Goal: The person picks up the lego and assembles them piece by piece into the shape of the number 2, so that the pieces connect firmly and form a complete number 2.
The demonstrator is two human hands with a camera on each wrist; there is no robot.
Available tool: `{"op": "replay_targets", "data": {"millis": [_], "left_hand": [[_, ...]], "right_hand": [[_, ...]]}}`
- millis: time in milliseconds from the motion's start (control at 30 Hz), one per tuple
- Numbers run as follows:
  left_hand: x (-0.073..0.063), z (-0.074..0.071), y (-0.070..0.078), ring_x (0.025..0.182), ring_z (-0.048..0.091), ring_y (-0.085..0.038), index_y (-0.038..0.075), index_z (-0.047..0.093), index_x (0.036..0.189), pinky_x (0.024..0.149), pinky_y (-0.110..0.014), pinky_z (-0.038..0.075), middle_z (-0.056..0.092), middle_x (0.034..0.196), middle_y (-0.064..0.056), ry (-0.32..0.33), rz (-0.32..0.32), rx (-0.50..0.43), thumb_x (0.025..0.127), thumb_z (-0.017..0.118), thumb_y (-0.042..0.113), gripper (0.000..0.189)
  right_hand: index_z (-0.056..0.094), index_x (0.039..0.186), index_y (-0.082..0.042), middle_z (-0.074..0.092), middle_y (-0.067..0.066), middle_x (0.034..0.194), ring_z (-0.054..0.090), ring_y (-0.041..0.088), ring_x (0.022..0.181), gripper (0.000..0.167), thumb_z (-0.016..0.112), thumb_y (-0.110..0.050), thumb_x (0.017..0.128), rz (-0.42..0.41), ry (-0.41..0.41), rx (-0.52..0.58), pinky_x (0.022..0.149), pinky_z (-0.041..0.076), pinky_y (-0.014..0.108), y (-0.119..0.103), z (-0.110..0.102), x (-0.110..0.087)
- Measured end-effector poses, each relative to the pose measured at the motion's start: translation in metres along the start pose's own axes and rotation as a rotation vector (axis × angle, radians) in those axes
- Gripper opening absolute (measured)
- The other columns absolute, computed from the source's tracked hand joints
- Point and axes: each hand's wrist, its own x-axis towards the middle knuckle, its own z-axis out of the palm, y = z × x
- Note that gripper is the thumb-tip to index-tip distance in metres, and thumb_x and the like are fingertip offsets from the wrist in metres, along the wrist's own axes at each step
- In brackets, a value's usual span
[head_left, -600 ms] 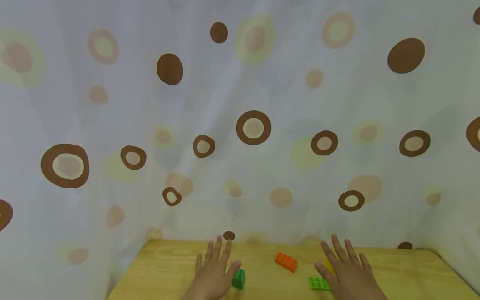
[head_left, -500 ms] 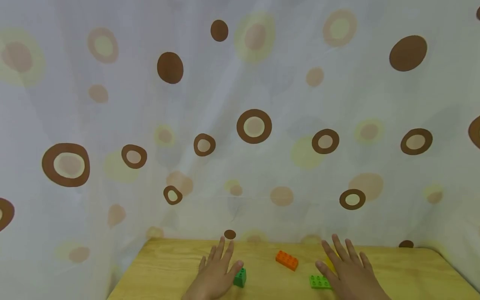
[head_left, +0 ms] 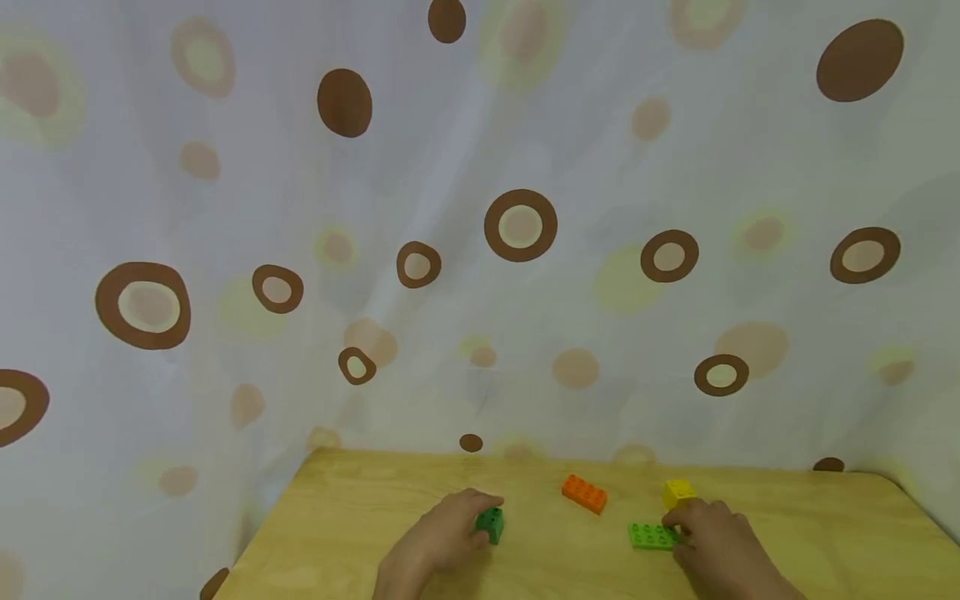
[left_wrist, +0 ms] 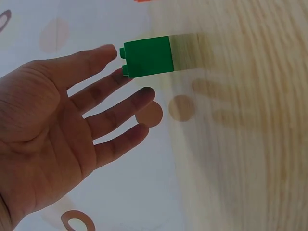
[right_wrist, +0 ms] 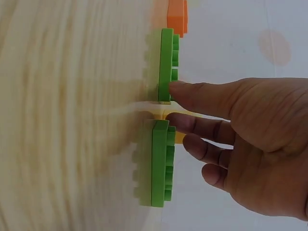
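Observation:
My left hand (head_left: 442,533) is around the dark green brick (head_left: 491,523) on the table. In the left wrist view, its thumb and fingers are spread beside the studs of the brick (left_wrist: 148,57), not closed on it. On the right, my right hand (head_left: 716,542) reaches down at the end of a light green flat brick (head_left: 651,536). The right wrist view has the thumb tip at the end of this flat brick (right_wrist: 166,62), with the forefinger by a second light green flat brick (right_wrist: 159,163), which the hand hides from the head view. A yellow brick (head_left: 678,492) stands just beyond the fingers.
An orange brick (head_left: 585,493) lies between the hands, farther back on the wooden table (head_left: 547,558). A white curtain (head_left: 450,333) with brown rings and dots hangs behind the table and along its sides.
Both hands have gone from flat and spread to bent fingers lowered at the bricks. The yellow brick has come into fuller view. The head view has tilted down a little.

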Motion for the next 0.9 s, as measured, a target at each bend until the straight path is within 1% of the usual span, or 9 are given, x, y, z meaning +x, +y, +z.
{"op": "replay_targets", "data": {"millis": [100, 200, 233, 300, 400, 467, 600, 733, 900], "left_hand": [[0.005, -0.003, 0.001, 0.119, 0.062, -0.022, 0.013, 0.067, 0.141, 0.094, -0.034, 0.056, 0.063, 0.138, -0.004, 0.024, -0.004, 0.018, 0.099, 0.075, 0.01, 0.043], [0.007, -0.005, 0.002, 0.103, 0.059, -0.014, 0.013, 0.071, 0.134, 0.083, -0.027, 0.054, 0.063, 0.128, -0.003, 0.04, -0.022, 0.005, 0.097, 0.077, 0.01, 0.038], [0.006, -0.005, 0.002, 0.101, 0.058, -0.013, 0.013, 0.071, 0.132, 0.082, -0.027, 0.054, 0.063, 0.125, -0.002, 0.042, -0.029, 0.002, 0.096, 0.078, 0.011, 0.037], [0.005, -0.005, 0.002, 0.098, 0.057, -0.012, 0.012, 0.071, 0.131, 0.081, -0.027, 0.054, 0.063, 0.122, -0.002, 0.049, -0.035, 0.014, 0.096, 0.079, 0.011, 0.036], [0.004, -0.002, 0.0, 0.096, 0.058, -0.012, 0.012, 0.071, 0.131, 0.083, -0.029, 0.056, 0.063, 0.118, -0.001, 0.057, -0.039, 0.047, 0.095, 0.08, 0.012, 0.037], [0.004, 0.001, -0.002, 0.096, 0.06, -0.012, 0.012, 0.071, 0.131, 0.085, -0.03, 0.057, 0.063, 0.116, -0.001, 0.063, -0.031, 0.081, 0.095, 0.081, 0.012, 0.037], [0.005, 0.004, 0.0, 0.099, 0.063, -0.012, 0.012, 0.072, 0.128, 0.087, -0.031, 0.058, 0.066, 0.113, 0.001, 0.057, -0.026, 0.09, 0.096, 0.08, 0.014, 0.033], [0.006, 0.007, 0.013, 0.099, 0.063, -0.009, 0.013, 0.072, 0.129, 0.086, -0.028, 0.056, 0.068, 0.112, 0.004, 0.029, -0.003, 0.057, 0.096, 0.081, 0.017, 0.035], [0.01, 0.014, 0.044, 0.088, 0.06, -0.002, 0.017, 0.073, 0.125, 0.077, -0.022, 0.053, 0.067, 0.105, 0.011, 0.02, 0.072, 0.093, 0.092, 0.085, 0.024, 0.036]], "right_hand": [[0.079, 0.105, -0.013, 0.073, -0.001, 0.095, 0.066, 0.026, 0.087, 0.026, 0.078, -0.001, 0.082, -0.017, 0.024, 0.019, 0.077, 0.053, 0.058, 0.002, 0.0, 0.001], [0.078, 0.104, -0.011, 0.069, -0.002, 0.086, 0.062, 0.018, 0.078, 0.024, 0.079, 0.0, 0.083, -0.028, 0.014, 0.081, 0.072, 0.055, 0.046, -0.002, 0.003, 0.003], [0.077, 0.104, -0.01, 0.068, -0.002, 0.085, 0.061, 0.018, 0.077, 0.024, 0.079, 0.001, 0.084, -0.03, 0.001, 0.107, 0.071, 0.055, 0.044, -0.005, 0.006, 0.003], [0.076, 0.106, -0.01, 0.066, -0.001, 0.083, 0.059, 0.017, 0.074, 0.024, 0.076, 0.003, 0.086, -0.017, -0.038, 0.173, 0.069, 0.053, 0.04, -0.013, 0.01, 0.003], [0.075, 0.111, -0.007, 0.065, 0.001, 0.081, 0.058, 0.02, 0.072, 0.024, 0.072, 0.003, 0.089, -0.054, -0.099, 0.244, 0.066, 0.051, 0.037, -0.023, 0.013, 0.002], [0.074, 0.113, -0.005, 0.064, 0.001, 0.081, 0.057, 0.02, 0.071, 0.023, 0.07, 0.001, 0.092, -0.107, -0.143, 0.283, 0.064, 0.05, 0.035, -0.026, 0.016, 0.001], [0.072, 0.115, -0.003, 0.065, 0.002, 0.082, 0.058, 0.019, 0.069, 0.021, 0.07, -0.001, 0.094, -0.221, -0.222, 0.365, 0.061, 0.049, 0.032, -0.033, 0.021, 0.001], [0.072, 0.116, -0.003, 0.066, 0.003, 0.084, 0.059, 0.019, 0.071, 0.02, 0.072, -0.005, 0.096, -0.249, -0.296, 0.435, 0.062, 0.05, 0.031, -0.043, 0.028, 0.0], [0.073, 0.114, -0.007, 0.065, 0.003, 0.082, 0.057, 0.017, 0.068, 0.018, 0.075, -0.01, 0.096, -0.268, -0.319, 0.437, 0.061, 0.048, 0.03, -0.057, 0.031, -0.006]]}}
